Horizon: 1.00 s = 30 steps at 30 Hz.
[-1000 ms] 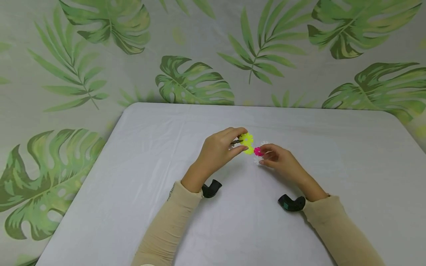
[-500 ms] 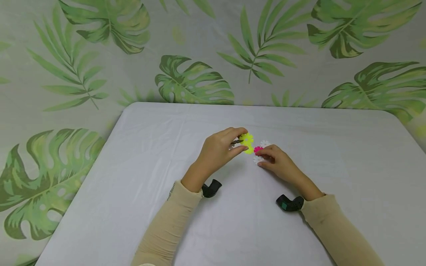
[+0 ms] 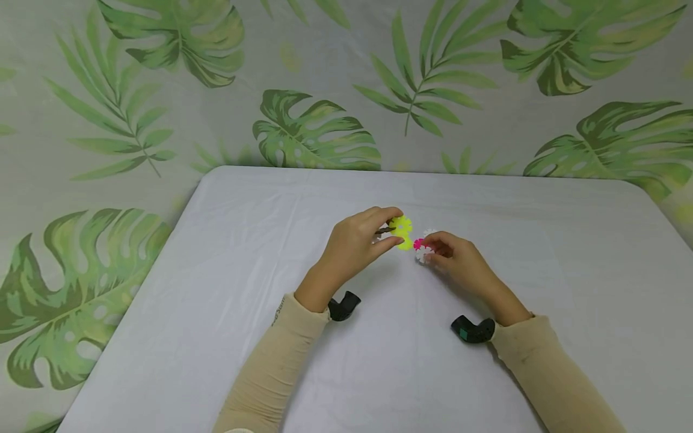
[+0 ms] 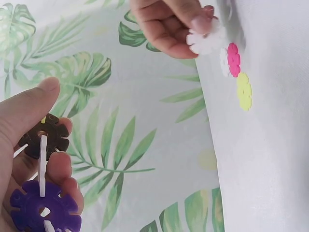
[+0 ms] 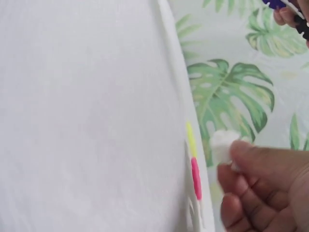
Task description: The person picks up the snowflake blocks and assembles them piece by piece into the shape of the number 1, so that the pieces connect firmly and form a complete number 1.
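The left hand (image 3: 357, 237), half curled, grips linked discs (image 4: 42, 169); the right hand (image 3: 460, 255) pinches a separate white disc (image 4: 206, 39), pink disc (image 4: 233, 60) and yellow disc (image 4: 245, 93) lying unused on the counter (image 3: 379, 373).

On my head view the left forearm (image 3: 267, 367) runs in from 7 o'clock, aimed at 1, the bare left wrist (image 3: 314, 291) leading to my left hand (image 3: 354, 240), whose thumb and fingers curve into a grip. The right forearm (image 3: 554, 370) runs in from 5 o'clock, aimed at 11. My right hand (image 3: 459, 263) sits near the left, apart, at roughly its 3 o'clock, thumb and fingertips pinched. In the left wrist view my left thumb (image 4: 29, 107) points between 1 and 2 o'clock.
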{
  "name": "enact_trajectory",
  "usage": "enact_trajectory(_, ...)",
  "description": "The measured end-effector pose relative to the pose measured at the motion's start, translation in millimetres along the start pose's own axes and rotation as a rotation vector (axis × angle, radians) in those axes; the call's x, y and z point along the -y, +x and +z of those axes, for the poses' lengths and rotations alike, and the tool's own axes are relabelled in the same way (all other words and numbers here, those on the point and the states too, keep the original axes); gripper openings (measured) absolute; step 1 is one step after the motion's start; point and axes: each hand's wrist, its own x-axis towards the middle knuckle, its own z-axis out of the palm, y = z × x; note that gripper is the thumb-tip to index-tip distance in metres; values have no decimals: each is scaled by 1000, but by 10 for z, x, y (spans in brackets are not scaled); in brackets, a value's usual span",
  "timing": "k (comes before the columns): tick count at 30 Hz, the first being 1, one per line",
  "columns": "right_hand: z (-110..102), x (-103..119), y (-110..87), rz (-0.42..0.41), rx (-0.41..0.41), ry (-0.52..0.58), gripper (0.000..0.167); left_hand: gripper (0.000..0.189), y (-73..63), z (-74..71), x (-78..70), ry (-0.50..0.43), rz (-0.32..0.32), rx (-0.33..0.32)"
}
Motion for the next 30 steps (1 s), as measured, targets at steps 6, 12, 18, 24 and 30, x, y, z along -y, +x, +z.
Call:
enact_trajectory(6,-125,105,27,-17,-58,45,24,39,1,-4,0,1,0,2)
enact_trajectory(12,-218,211,54,-74,-104,113,26,39,1,-14,-6,8,-8,13)
enact_trajectory(18,-291,361,91,-130,-152,198,23,38,2,-15,-5,0,-14,17)
enact_trajectory(24,-376,688,33,-194,-185,246,20,39,1,-20,-8,-4,-22,26)
enact_trajectory(30,-408,888,4,-216,-208,239,15,38,1,-21,-3,6,-23,27)
